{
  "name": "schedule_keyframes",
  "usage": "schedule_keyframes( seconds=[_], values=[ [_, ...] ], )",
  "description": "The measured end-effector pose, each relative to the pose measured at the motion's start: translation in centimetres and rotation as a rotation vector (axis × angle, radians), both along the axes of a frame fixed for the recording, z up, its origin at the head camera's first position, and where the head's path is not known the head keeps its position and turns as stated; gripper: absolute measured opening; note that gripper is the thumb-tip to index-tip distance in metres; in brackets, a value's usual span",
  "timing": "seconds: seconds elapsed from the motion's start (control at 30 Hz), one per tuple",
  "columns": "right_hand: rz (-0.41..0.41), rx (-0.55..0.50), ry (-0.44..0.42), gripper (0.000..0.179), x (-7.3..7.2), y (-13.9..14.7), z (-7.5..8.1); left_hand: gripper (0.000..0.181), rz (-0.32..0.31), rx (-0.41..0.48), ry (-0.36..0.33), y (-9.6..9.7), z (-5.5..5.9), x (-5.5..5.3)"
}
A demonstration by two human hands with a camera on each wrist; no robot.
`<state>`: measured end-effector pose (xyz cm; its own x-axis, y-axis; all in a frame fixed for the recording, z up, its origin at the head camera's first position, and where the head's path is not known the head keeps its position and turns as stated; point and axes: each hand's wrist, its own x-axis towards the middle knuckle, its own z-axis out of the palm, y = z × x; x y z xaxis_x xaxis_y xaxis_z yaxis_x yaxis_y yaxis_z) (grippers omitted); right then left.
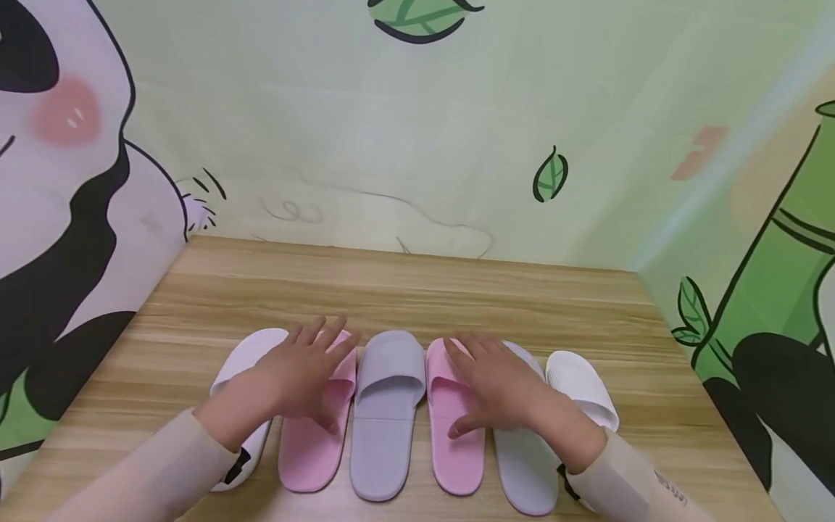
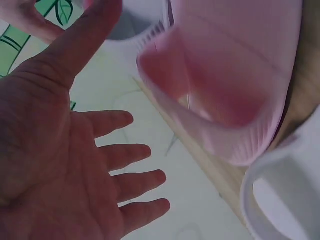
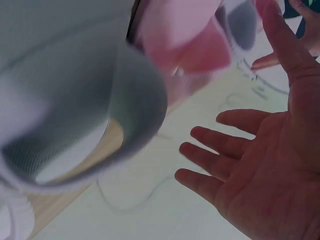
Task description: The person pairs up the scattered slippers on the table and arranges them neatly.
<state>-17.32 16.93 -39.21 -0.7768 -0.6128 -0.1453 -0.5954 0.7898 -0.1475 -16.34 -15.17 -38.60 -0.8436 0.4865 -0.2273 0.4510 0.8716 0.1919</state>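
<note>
Several slide slippers lie side by side in a row on a wood-grain board. From left to right come a white slipper [image 1: 253,355], a pink slipper [image 1: 312,453], a grey slipper [image 1: 383,449], a second pink slipper [image 1: 458,464], a second grey slipper [image 1: 528,471] and another white slipper [image 1: 583,384]. My left hand [image 1: 303,377], fingers spread, is over the left pink slipper. Over the right pink and right grey slippers is my right hand [image 1: 502,384], its fingers also extended. Both palms [image 2: 55,160] [image 3: 275,165] are bare in the wrist views, holding nothing.
The wood-grain surface [image 1: 404,290] extends behind the slippers to a pale green backdrop [image 1: 313,130]. A panda [image 1: 59,181] is printed on the left side, and bamboo [image 1: 770,290] on the right. Black patches [image 1: 238,467] show at the left white slipper, partly behind my sleeve.
</note>
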Motion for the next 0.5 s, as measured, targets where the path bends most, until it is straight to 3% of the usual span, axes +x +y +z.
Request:
schedule_keyframes(
  seconds=[0.17,0.5],
  values=[
    [-0.009,0.018,-0.039,0.129,1.3,-0.8,-0.7,0.144,0.011,0.029,-0.013,0.1,-0.7,1.6],
    [-0.039,0.016,-0.037,0.132,2.8,-1.4,-1.6,0.144,0.016,0.047,-0.014,0.3,-1.7,3.8]
  ],
)
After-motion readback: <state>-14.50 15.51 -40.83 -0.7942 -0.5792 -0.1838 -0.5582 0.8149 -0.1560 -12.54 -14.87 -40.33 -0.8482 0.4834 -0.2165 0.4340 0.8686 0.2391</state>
